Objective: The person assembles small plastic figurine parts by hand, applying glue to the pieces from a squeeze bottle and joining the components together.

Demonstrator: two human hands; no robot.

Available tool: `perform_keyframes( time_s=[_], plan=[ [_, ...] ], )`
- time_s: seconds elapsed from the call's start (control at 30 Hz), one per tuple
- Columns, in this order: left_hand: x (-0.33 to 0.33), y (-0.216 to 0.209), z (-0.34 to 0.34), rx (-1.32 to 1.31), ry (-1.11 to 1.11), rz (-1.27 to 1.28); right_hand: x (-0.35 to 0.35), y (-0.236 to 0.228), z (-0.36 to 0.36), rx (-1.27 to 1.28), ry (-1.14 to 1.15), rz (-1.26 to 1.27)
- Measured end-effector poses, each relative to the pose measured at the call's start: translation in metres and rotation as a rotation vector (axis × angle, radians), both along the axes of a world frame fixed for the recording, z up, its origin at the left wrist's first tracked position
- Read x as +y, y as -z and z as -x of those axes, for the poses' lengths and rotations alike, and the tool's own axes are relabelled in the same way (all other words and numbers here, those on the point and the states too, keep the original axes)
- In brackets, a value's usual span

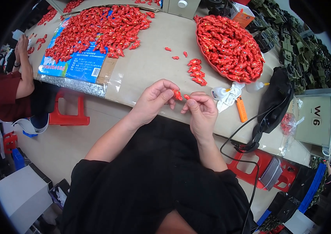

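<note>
My left hand [155, 98] is closed in a pinch on a small red figurine [177, 94], held just over the table's near edge. Close beside it, my right hand [202, 113] pinches a smaller red piece [187, 96] between thumb and fingertip. The two red parts nearly meet; whether they touch I cannot tell. Beyond my hands, a short row of red figurines [196, 72] lies on the table, with a few loose small red pieces [175, 57] to its left.
A red tray [202, 50] heaped with figurines stands at right; another heap [103, 29] covers blue cardboard [81, 72]. Near my right hand lie a glue bottle [219, 93], white tissue [231, 97], an orange stick-shaped item [241, 110] and a black bag [273, 105]. Another person [13, 87] sits at left.
</note>
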State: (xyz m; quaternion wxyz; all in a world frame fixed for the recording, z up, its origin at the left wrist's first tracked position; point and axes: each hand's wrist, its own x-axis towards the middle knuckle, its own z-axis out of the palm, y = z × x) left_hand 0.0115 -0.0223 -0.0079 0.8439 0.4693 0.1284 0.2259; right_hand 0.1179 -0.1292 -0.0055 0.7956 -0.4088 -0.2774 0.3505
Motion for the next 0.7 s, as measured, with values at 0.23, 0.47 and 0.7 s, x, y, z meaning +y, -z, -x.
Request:
perform_keyframes(
  time_s=[0.23,0.47,0.7],
  plan=[
    [-0.0005,0.0004,0.0009,-0.002,0.011,-0.074,-0.0006,0.0036,0.0021,-0.116,0.058,0.01],
    [-0.0007,0.0005,0.0017,-0.003,0.025,-0.098,-0.0013,0.0021,0.0041,-0.263,0.086,0.017],
    [-0.0005,-0.0024,0.0023,0.014,0.037,-0.12,-0.0012,0.0007,0.0048,-0.269,0.087,0.043]
  ],
)
